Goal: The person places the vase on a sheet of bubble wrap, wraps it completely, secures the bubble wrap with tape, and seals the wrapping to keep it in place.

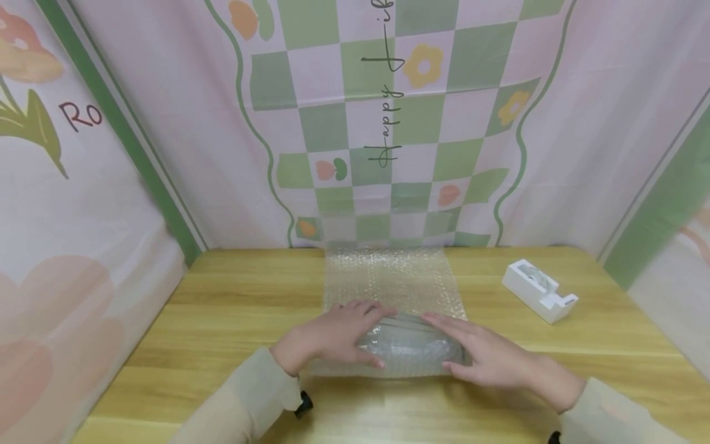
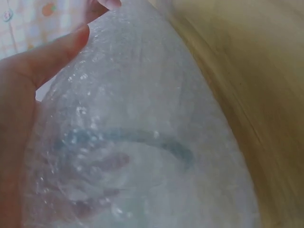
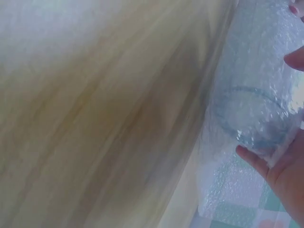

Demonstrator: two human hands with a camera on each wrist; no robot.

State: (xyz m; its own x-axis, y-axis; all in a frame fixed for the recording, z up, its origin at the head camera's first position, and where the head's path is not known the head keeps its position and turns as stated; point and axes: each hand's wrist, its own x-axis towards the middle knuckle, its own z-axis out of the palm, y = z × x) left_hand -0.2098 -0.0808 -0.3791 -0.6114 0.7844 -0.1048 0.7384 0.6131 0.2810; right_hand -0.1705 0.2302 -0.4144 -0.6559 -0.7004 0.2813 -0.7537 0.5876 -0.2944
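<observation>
A clear cylindrical glass vessel point(image 1: 412, 346) lies on its side on the table, rolled in part of a bubble wrap sheet point(image 1: 388, 280). Its round, greenish rim point(image 3: 256, 89) shows through the wrap in the right wrist view. My left hand point(image 1: 348, 333) grips the left end of the roll, thumb on the near side and fingers over the top. At the right end, my right hand point(image 1: 490, 353) holds it in the same way. Bubble wrap point(image 2: 137, 90) fills most of the left wrist view, with a curved greenish band visible through it.
The loose part of the sheet runs back to the table's far edge, by a checkered cloth point(image 1: 368, 129). A white tape dispenser point(image 1: 539, 290) stands on the wooden table point(image 1: 238, 308) at the back right. Printed curtains enclose the sides.
</observation>
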